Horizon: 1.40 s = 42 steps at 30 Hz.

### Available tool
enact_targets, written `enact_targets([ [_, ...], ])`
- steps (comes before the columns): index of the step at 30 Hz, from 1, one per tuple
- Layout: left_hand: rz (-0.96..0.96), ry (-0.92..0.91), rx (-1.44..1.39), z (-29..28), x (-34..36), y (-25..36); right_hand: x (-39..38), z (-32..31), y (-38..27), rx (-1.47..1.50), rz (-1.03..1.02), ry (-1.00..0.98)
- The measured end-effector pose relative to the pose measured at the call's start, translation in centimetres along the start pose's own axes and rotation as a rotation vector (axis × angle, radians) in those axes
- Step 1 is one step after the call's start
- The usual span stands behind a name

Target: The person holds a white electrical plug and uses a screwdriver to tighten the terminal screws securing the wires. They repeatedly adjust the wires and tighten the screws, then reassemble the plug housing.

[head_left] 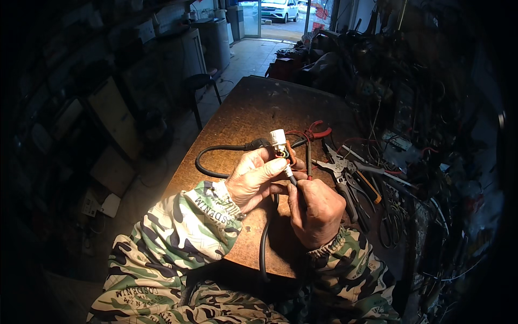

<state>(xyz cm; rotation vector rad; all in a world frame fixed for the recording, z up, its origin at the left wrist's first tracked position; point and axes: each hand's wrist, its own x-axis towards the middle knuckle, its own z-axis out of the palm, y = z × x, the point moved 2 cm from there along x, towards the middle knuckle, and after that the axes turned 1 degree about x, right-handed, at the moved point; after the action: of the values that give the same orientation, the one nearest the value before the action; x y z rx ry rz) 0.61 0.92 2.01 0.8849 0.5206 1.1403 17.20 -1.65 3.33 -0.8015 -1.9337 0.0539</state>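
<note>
My left hand [251, 181] is closed round a white cylindrical connector [277, 137] with an open body, short coloured wires [283, 154] inside and an orange-red piece beside it. Its thumb presses just below the wires. My right hand [318, 213] is closed at the black cable [293, 180] leading down from the connector, fingertips pinched on it. A slim upright tool [308, 159] stands at these fingers; whether they grip it I cannot tell. A looped black cord [205, 172] with a moulded end lies behind my left hand, and another length hangs down between my hands.
The worn wooden table [226, 135] carries red-handled pliers [322, 131], wire strippers [340, 168] and several other tools at the right. Dense dark clutter fills the right side. A black stool [197, 82] stands beyond the left edge. A doorway with a white car [278, 9] outside is at the back.
</note>
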Motion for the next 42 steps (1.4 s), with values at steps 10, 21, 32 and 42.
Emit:
enact_targets([
  [10, 0.132, -0.031, 0.085, 0.1, 0.2, 0.5, 1.1, -0.6, 0.1, 0.164, 0.178, -0.045],
  [21, 0.176, -0.067, 0.200, -0.2, 0.3, 0.6, 0.8, -0.2, 0.7, 0.164, 0.175, -0.030],
  [32, 0.153, -0.079, 0.223, -0.9, 0.5, 0.6, 1.1, -0.5, 0.6, 0.252, 0.143, -0.120],
  [42, 0.060, -0.090, -0.038, -2.0, 0.8, 1.2, 2.0, -2.7, 2.4, 0.399, 0.288, -0.344],
])
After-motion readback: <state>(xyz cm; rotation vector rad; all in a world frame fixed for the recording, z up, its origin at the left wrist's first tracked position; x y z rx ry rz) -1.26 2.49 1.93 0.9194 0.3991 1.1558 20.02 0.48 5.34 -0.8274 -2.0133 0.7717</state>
